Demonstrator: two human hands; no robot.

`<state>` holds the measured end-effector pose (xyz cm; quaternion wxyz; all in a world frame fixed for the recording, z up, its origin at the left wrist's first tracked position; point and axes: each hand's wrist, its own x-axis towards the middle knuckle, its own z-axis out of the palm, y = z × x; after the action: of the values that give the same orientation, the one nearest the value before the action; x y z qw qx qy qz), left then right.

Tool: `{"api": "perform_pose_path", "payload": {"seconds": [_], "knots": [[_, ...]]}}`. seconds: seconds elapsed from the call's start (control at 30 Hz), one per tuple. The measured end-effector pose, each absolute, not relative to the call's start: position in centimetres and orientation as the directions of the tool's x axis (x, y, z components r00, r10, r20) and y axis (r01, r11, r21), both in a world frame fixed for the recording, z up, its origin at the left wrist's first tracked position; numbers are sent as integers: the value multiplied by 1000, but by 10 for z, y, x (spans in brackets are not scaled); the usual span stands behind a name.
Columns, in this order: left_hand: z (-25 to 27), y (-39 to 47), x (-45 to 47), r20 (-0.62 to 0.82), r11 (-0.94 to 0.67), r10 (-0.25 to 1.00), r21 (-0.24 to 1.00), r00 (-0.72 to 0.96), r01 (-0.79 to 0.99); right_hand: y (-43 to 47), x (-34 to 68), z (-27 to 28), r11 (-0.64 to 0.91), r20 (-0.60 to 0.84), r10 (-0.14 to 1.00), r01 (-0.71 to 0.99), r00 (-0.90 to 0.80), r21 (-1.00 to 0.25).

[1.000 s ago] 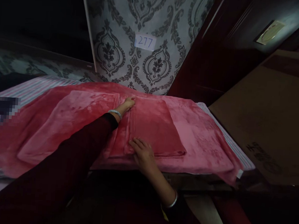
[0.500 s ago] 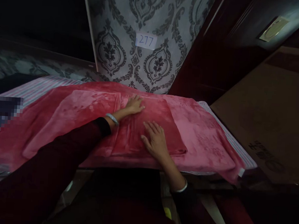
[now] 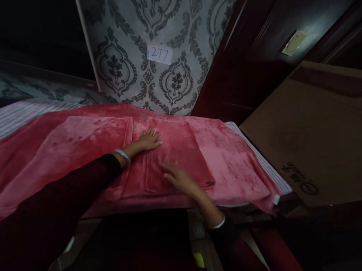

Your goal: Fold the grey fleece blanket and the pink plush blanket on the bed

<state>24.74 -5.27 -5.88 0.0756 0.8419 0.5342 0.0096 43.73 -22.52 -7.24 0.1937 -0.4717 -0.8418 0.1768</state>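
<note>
A plush red and pink blanket lies over the table, with a panel folded in from the right and another from the left. Flat on the fold where the two panels come close, my left hand rests with its fingers spread. A bracelet circles that wrist. Lower and to the right, my right hand is over the right folded panel, fingers stretched out and smeared by motion. Whether it touches the cloth I cannot tell. Neither hand grips anything.
Striped cloth shows under the blanket at both ends. A large cardboard box stands at the right. Behind are a patterned wall with a paper marked 277, a dark screen and a dark red door.
The view has shifted, moving the scene leftward. My right hand has moved left and a little toward me across the folded panel. My left hand stays near the fold, slightly lower.
</note>
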Motion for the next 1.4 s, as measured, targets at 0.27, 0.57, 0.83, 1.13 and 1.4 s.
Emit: {"api": "perform_pose_path", "payload": {"seconds": [0.27, 0.57, 0.83, 1.13, 1.4], "knots": [[-68, -94, 293, 163, -614, 786, 103, 596, 783, -168, 501, -71, 78, 284, 959, 977, -20, -197], [-84, -105, 275, 92, -574, 816, 22, 570, 818, -174, 485, -110, 65, 154, 987, 996, -56, -54], [-77, -102, 233, -19, -514, 858, 1, 514, 858, -166, 501, -106, 129, 79, 990, 976, -117, -177], [-30, -59, 296, 52, -494, 868, 196, 494, 847, -69, 505, -36, 124, 292, 956, 925, -15, -359], [-72, -27, 318, 46, -447, 894, 150, 446, 882, -50, 475, -92, 85, 208, 977, 978, -44, -193]]}}
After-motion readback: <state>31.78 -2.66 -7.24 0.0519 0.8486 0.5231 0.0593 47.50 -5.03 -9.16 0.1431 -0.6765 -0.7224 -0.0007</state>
